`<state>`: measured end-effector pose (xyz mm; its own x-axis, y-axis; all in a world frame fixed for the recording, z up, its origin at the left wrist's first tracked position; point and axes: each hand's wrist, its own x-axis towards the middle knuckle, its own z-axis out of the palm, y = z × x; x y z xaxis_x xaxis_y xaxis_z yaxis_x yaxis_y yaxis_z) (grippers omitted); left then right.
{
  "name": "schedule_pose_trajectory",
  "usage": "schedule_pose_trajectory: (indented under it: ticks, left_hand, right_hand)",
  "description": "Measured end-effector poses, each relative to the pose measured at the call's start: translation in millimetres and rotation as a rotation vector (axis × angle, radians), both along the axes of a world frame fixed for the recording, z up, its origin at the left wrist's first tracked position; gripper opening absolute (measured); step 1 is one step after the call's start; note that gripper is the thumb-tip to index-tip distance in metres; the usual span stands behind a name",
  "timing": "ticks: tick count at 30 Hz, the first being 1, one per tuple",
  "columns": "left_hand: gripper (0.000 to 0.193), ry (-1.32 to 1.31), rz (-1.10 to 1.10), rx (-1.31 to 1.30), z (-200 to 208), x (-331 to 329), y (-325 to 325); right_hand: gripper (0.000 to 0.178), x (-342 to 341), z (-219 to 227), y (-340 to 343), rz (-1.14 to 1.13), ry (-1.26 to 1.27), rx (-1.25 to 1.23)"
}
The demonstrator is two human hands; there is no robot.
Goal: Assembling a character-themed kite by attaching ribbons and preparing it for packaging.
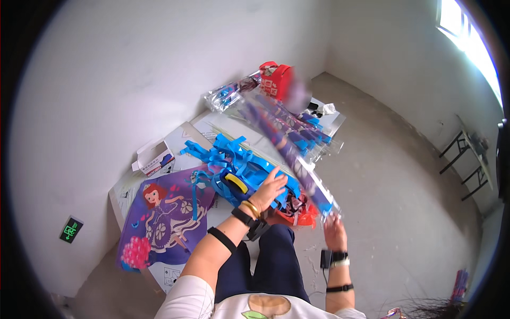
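Observation:
My left hand (pixel 270 191) is open, fingers spread, over a heap of blue ribbon strips (pixel 239 154); it holds nothing. By its wrist a yellow-and-dark-blue handled tool (pixel 236 182) rests on the strips. My right hand (pixel 335 234) is at the lower end of a long purple printed roll in a clear plastic sleeve (pixel 295 157), its fingers closed on that end. The roll slants up and away to the left, blurred by motion. On the left of the table lies a flat purple sheet printed with a red-haired princess figure (pixel 164 223).
Similar sleeved rolls (pixel 289 125) lie at the table's far right, near a red bag (pixel 275 80). An opened white box (pixel 153 158) stands by the wall. A red plastic bag (pixel 297 215) lies at the near edge. A folding table (pixel 473 151) stands at the right wall.

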<state>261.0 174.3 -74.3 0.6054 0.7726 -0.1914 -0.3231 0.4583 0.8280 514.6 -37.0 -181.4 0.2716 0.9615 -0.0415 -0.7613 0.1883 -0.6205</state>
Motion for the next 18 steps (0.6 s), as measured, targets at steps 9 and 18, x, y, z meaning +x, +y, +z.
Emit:
schedule_pose_trajectory:
  ticks: [9,18]
  left_hand:
    - [0.043,0.422,0.149,0.108,-55.1,-144.8,-59.8]
    - [0.035,1.461,0.569,0.394,-128.2,-352.2,-183.3]
  right_hand:
    - [0.066,68.7,-6.6,259.5,-0.283,-0.029,-0.362]
    - [0.020,-103.3,-37.5,184.9,0.316,-0.615,-0.360]
